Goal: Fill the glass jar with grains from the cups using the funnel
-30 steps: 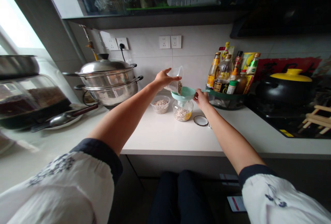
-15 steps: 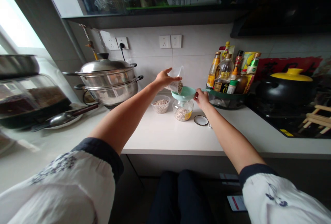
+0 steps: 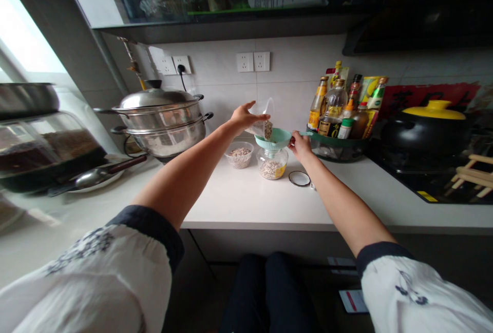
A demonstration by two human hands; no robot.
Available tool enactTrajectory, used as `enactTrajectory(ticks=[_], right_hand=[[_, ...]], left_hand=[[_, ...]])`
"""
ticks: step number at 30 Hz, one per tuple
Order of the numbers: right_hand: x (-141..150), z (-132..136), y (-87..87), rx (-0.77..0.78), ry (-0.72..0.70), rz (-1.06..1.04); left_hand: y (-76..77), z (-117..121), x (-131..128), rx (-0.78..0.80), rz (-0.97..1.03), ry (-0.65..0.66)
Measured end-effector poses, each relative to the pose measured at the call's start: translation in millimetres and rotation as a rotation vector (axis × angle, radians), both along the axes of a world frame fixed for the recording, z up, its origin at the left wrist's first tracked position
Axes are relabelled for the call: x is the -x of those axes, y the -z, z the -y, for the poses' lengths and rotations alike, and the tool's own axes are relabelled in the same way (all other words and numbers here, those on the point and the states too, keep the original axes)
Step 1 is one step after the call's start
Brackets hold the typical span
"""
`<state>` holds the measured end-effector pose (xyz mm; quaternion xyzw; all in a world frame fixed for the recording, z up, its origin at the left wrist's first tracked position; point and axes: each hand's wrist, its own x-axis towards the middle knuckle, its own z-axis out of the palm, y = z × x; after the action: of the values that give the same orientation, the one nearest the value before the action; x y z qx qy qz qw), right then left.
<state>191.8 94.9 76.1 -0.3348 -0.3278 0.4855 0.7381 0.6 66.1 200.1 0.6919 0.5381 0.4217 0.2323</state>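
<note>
My left hand [image 3: 243, 116] grips a clear plastic cup [image 3: 264, 117] tilted over a teal funnel [image 3: 274, 140]; brownish grains lie at the cup's lip. The funnel sits in the mouth of a small glass jar [image 3: 271, 164] partly filled with the same grains. My right hand [image 3: 300, 147] pinches the funnel's handle at its right side. A second clear cup of grains [image 3: 239, 156] stands on the white counter just left of the jar. The jar's round lid [image 3: 299, 178] lies flat on the counter beneath my right wrist.
A steel stacked steamer pot [image 3: 162, 117] stands at the back left, with a ladle on a plate [image 3: 96, 176] in front of it. A green tray of sauce bottles [image 3: 342, 112] is right of the jar. A black pot with a yellow lid [image 3: 427, 125] sits on the hob.
Hardly anything has moved. The tilted cup stays over the funnel and both hands keep their grips.
</note>
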Motion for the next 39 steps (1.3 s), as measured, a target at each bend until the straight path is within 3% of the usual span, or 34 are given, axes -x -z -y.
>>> enactTrajectory(ticks=[39], right_hand=[[-1.2, -2.6, 1.5, -0.019, 0.004, -0.012]], left_hand=[[2.7, 1.8, 4.4, -0.004, 0.062, -0.033]])
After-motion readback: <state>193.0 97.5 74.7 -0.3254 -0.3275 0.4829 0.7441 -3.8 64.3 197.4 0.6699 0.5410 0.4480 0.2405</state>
